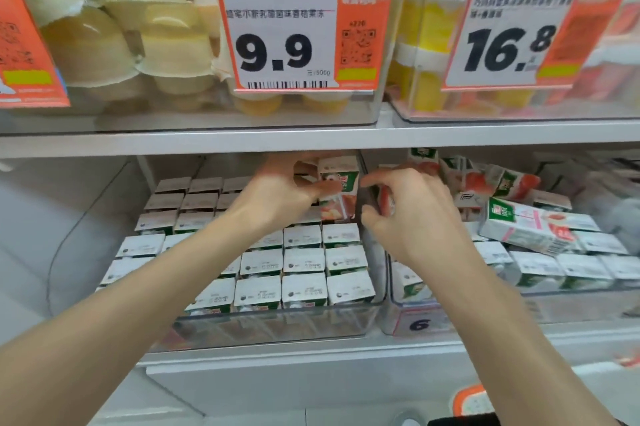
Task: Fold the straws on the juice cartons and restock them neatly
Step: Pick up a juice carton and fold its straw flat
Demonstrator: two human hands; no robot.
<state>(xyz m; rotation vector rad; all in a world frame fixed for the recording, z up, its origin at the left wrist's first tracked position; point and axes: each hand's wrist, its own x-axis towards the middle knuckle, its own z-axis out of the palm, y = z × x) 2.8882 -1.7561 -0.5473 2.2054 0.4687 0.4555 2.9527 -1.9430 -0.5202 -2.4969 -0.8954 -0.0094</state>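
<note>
There, juice carton (338,188) within left hand (282,191), right hand (412,217) beside.

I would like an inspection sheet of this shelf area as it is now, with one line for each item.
Surface: white lower shelf carries a left bin and a right bin, both clear.
Job's things: juice carton held upright over the left bin's back rows; rowed cartons stand neatly there.
Clutter: in the right bin a toppled carton lies on others; tumbled cartons sit behind it.
Hands: left hand grips the juice carton; right hand is curled beside it, its hold unclear.
Cables: thin dark curve at far left, cannot tell whether it is a cable.
Surroundings: jelly cups above; 9.9 tag; 16.8 tag.
</note>
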